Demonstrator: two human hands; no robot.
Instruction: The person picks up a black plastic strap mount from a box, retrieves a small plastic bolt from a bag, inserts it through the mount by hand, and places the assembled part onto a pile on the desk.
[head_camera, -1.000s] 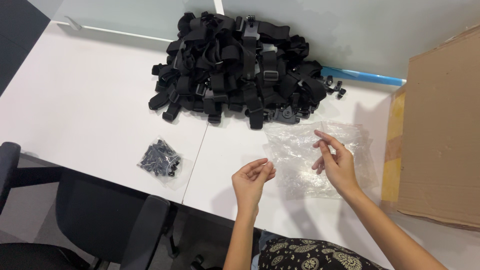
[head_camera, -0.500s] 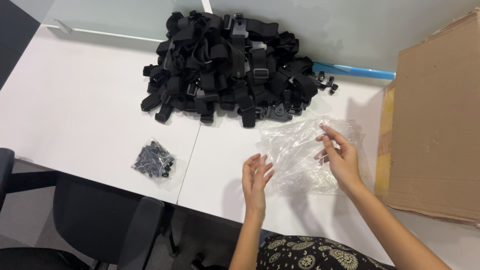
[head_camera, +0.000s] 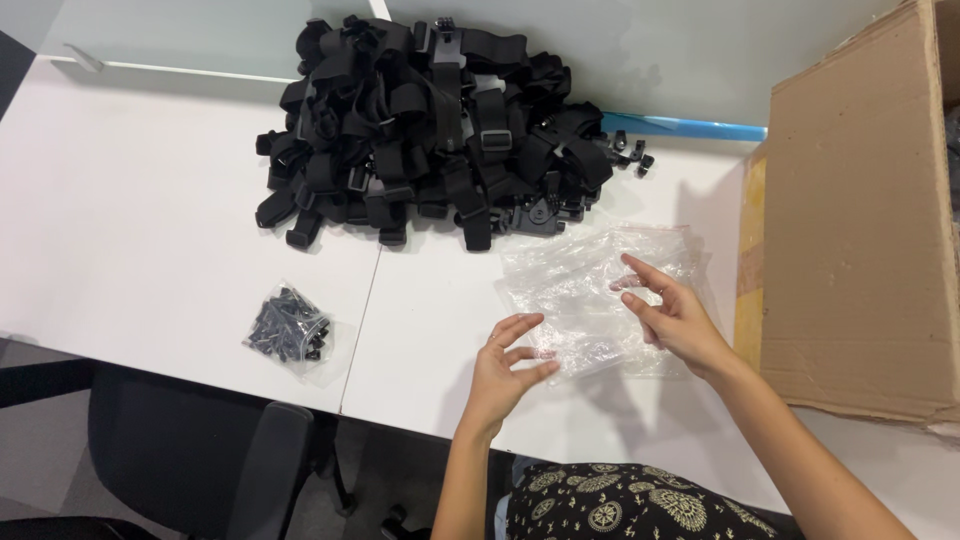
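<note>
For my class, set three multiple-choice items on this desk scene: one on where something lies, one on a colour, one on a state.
1. Where does the small bag of black parts lie?
A. Inside the cardboard box
B. On the white table, to the left of both hands
C. On top of the strap pile

2. What colour is the pile of straps?
A. Black
B. Red
C. White

3. How is the left hand?
A. Closed in a fist
B. Flat under the box
C. Open, fingers at the edge of the clear plastic bags

Answers: 1 B, the bag sits near the table's front edge, apart from the cardboard box. 2 A, every strap is black. 3 C, its fingers are spread, as are the right hand's.
</note>
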